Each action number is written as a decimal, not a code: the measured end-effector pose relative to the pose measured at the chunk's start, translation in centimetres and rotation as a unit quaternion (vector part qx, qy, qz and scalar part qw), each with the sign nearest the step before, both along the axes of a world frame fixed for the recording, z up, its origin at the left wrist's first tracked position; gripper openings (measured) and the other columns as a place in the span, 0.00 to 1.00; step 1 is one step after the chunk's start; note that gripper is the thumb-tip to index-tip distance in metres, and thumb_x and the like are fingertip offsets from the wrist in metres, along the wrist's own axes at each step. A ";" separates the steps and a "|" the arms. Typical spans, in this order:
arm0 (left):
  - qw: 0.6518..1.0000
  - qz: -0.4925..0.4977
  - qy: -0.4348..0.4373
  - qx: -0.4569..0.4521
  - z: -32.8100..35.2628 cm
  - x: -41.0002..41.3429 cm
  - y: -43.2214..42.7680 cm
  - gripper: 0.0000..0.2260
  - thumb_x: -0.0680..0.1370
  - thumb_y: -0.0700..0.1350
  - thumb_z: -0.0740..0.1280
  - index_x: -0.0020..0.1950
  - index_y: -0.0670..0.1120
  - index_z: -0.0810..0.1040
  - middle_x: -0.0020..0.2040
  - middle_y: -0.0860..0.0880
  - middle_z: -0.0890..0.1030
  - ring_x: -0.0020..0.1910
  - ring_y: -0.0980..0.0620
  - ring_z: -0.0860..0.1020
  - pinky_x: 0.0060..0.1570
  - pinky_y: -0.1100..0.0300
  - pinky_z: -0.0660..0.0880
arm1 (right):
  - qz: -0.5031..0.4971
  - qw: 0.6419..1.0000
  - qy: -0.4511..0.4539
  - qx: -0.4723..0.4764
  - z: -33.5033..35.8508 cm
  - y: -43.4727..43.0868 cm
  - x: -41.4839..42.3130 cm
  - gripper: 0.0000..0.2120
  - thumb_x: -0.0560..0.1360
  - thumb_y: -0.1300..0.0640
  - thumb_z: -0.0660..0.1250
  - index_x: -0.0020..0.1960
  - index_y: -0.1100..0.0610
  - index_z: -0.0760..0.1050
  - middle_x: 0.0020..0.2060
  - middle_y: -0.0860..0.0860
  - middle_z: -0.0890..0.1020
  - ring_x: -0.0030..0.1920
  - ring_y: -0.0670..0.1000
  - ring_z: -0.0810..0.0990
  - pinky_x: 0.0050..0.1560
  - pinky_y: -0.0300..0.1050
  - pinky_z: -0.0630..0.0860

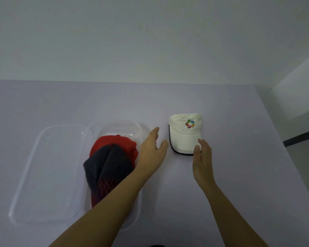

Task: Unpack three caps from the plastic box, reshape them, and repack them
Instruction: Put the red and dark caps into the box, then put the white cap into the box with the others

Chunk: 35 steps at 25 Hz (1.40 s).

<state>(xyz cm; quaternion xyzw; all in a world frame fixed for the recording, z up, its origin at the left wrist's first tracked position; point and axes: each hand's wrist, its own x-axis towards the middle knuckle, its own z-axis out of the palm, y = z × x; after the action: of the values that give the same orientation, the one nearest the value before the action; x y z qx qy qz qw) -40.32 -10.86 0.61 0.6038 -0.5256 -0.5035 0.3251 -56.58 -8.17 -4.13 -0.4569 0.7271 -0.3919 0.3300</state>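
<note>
A white cap (185,132) with a coloured logo and a dark-edged brim lies on the table, right of the box. The clear plastic box (121,126) holds a red cap (114,143) with a dark grey cap (107,164) on top of it. My left hand (152,148) hovers open between the box and the white cap, its forearm crossing over the box. My right hand (202,155) is open just at the white cap's brim, fingers near its front right edge, holding nothing.
The box's clear lid (48,175) lies flat to the left of the box. The pale table (230,175) ends at a wall behind and drops off at the right edge, where the floor shows.
</note>
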 end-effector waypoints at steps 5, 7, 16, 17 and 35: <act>0.996 0.053 0.004 0.076 -2.3 -4.7 -3.8 0.20 0.80 0.50 0.59 0.73 0.53 0.63 0.72 0.50 0.68 0.69 0.51 0.68 0.60 0.61 0.65 | 0.056 0.998 0.019 0.015 -0.2 -3.9 -6.9 0.18 0.81 0.57 0.55 0.70 0.57 0.65 0.68 0.52 0.68 0.66 0.46 0.65 0.65 0.39 0.61; 0.996 0.048 -0.009 0.069 -3.1 -5.5 -5.8 0.19 0.80 0.52 0.59 0.71 0.55 0.65 0.72 0.50 0.68 0.68 0.49 0.69 0.59 0.59 0.66 | 0.111 0.993 0.039 0.025 -0.1 -6.6 -9.0 0.18 0.80 0.58 0.56 0.70 0.57 0.65 0.69 0.53 0.67 0.70 0.50 0.65 0.67 0.41 0.61; 0.997 -0.030 -0.033 0.061 -6.1 -7.5 -10.6 0.21 0.74 0.58 0.66 0.65 0.59 0.66 0.71 0.45 0.63 0.70 0.47 0.65 0.67 0.44 0.68 | 0.274 0.938 -0.122 0.175 -2.0 -13.2 -12.4 0.38 0.70 0.54 0.73 0.73 0.47 0.55 0.68 0.37 0.63 0.67 0.39 0.63 0.65 0.37 0.67; 0.998 -0.024 -0.017 0.062 -6.3 -7.8 -10.6 0.15 0.74 0.58 0.66 0.58 0.58 0.69 0.65 0.45 0.68 0.64 0.45 0.71 0.62 0.45 0.73 | 0.279 0.934 -0.134 0.177 -2.3 -13.2 -12.4 0.34 0.69 0.57 0.74 0.68 0.47 0.60 0.63 0.36 0.67 0.64 0.38 0.67 0.59 0.31 0.70; 0.963 -0.008 0.183 0.199 2.5 -6.0 -8.9 0.27 0.74 0.62 0.64 0.70 0.58 0.60 0.58 0.53 0.76 0.54 0.50 0.76 0.44 0.48 0.75 | 0.106 0.871 -0.479 0.027 3.8 -9.0 -7.5 0.28 0.73 0.53 0.68 0.69 0.59 0.66 0.65 0.64 0.74 0.63 0.67 0.74 0.62 0.68 0.70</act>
<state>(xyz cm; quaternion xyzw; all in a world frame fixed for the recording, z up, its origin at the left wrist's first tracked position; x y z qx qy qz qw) -46.32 -19.71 3.15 0.5496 -0.3514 -0.7024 0.2848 -64.12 -17.15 -0.37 -0.2782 0.4381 -0.5053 0.6894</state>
